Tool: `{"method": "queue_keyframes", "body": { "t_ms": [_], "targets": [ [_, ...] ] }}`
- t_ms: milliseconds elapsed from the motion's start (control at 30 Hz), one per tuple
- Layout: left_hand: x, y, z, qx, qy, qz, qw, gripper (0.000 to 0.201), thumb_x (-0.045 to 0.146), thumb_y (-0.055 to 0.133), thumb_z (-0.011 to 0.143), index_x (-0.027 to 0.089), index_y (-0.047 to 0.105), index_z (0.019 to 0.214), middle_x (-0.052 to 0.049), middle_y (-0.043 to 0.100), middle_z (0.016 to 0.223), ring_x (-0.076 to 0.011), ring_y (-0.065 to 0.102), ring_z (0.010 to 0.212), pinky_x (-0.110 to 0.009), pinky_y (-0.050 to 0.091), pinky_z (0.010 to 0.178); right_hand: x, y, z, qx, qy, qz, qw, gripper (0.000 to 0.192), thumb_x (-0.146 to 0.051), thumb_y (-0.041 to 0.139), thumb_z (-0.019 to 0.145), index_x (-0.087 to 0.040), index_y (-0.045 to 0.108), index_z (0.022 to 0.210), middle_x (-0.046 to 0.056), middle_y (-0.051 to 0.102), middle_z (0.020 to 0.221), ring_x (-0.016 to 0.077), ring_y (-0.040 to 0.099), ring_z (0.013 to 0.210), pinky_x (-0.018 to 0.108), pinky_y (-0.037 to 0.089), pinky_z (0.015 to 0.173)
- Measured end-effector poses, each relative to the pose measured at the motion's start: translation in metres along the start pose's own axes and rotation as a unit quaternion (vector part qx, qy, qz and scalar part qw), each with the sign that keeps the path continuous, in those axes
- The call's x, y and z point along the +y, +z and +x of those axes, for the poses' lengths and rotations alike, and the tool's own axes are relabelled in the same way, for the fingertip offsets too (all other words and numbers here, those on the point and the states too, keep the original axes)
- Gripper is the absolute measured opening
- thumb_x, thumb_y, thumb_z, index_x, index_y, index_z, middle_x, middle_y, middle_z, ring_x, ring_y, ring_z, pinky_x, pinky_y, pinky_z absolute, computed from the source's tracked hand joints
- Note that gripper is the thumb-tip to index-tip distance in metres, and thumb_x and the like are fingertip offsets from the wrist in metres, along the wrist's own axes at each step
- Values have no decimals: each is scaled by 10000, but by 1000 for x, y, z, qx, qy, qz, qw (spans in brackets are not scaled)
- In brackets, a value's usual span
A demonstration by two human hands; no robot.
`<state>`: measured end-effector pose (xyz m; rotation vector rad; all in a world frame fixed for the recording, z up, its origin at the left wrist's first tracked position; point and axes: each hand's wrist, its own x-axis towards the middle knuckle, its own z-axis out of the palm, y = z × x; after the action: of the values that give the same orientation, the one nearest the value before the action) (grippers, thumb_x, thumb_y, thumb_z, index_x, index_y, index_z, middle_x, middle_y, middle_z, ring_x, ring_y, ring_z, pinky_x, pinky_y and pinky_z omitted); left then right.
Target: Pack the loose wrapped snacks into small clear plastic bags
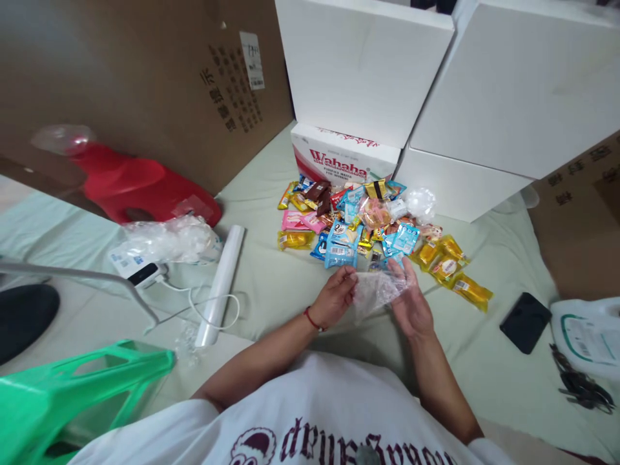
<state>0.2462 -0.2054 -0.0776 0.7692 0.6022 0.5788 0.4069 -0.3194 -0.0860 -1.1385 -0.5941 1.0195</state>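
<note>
Bag (pixel 372 289), clear and thin, sits just before the snacks (pixel 343 236), one edge pinched in left hand (pixel 335 300), the other side against right hand (pixel 411 307), loosely spread without visible pinch, and is best handled lightly taut, without tugging.

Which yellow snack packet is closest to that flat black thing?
The yellow packet at the far right end of the snack pile, sticking out toward the flat black object. All the other yellow packets lie farther left.
</note>
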Motion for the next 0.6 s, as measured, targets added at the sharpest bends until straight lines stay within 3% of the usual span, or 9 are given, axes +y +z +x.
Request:
{"method": "queue_keyframes", "body": {
  "t_ms": [67, 133, 167, 233, 333, 400, 500, 600],
  "targets": [
    [6, -7, -4, -20, -47, -62, 997, 471, 502, 878, 745, 202, 553, 908, 76, 482, 698, -70, 421, 570, -208, 342, 544, -1, -5, 13, -74, -29, -18, 997, 998, -756, 752, 753, -442, 331, 1601, 36, 336, 1690, 294, 460, 1459, 490, 444, 1147],
    [11, -16, -7, -50, -77, -76, 993, 450, 463, 897, 734, 192, 578, 896, 66, 502, 708, -68, 451, 583, -207, 357, 558, -2, -5, 26, -153, -30, -63, 986, 1094, -636, 887, 679, -446, 335, 1604, 54, 461, 1612, 290, 513, 1408, 454, 467, 1109],
    [13, -21, -8, -63, -78, -70, 992, 437, 454, 900, 732, 184, 591, 880, 57, 518, 715, -73, 475, 606, -210, 373, 579, -1, -4, 32, -185, -23, -91, 978, 1077, -587, 911, 676, -427, 369, 1593, 65, 551, 1529, 286, 550, 1362, 434, 480, 1080],
    [15, -32, -9, -61, -41, -46, 996, 414, 444, 905, 726, 165, 620, 837, 36, 554, 737, -83, 509, 661, -216, 405, 633, -1, 2, 39, -219, -1, -151, 964, 853, -578, 877, 734, -350, 547, 1486, 77, 691, 1309, 275, 635, 1208, 397, 509, 991],
    [19, -53, -12, 1, 37, -28, 999, 374, 424, 900, 736, 152, 659, 827, 4, 616, 822, -95, 553, 760, -216, 441, 715, 0, 11, 41, -190, 38, -231, 953, 438, -605, 781, 830, -231, 759, 1056, 54, 737, 960, 208, 658, 851, 330, 514, 796],
    [24, -67, -14, 38, 51, -55, 996, 366, 417, 893, 744, 161, 653, 848, -7, 646, 889, -111, 593, 828, -233, 482, 776, 0, 12, 37, -154, 57, -252, 954, 398, -602, 777, 834, -208, 737, 861, 25, 690, 786, 171, 603, 726, 298, 487, 718],
    [31, -82, -15, 73, 49, -102, 991, 411, 427, 902, 724, 188, 595, 855, 10, 648, 862, -127, 624, 817, -291, 540, 811, 0, 6, 27, -112, 96, -227, 963, 416, -608, 808, 801, -204, 712, 817, 18, 669, 754, 167, 603, 727, 300, 500, 733],
    [32, -90, -10, 131, 71, -96, 984, 463, 469, 889, 718, 212, 528, 854, 52, 594, 763, -100, 574, 678, -262, 534, 699, -4, 0, 14, -60, 140, -172, 973, 429, -610, 837, 769, -207, 694, 808, 6, 636, 753, 163, 602, 734, 317, 539, 760]
  ]
}}
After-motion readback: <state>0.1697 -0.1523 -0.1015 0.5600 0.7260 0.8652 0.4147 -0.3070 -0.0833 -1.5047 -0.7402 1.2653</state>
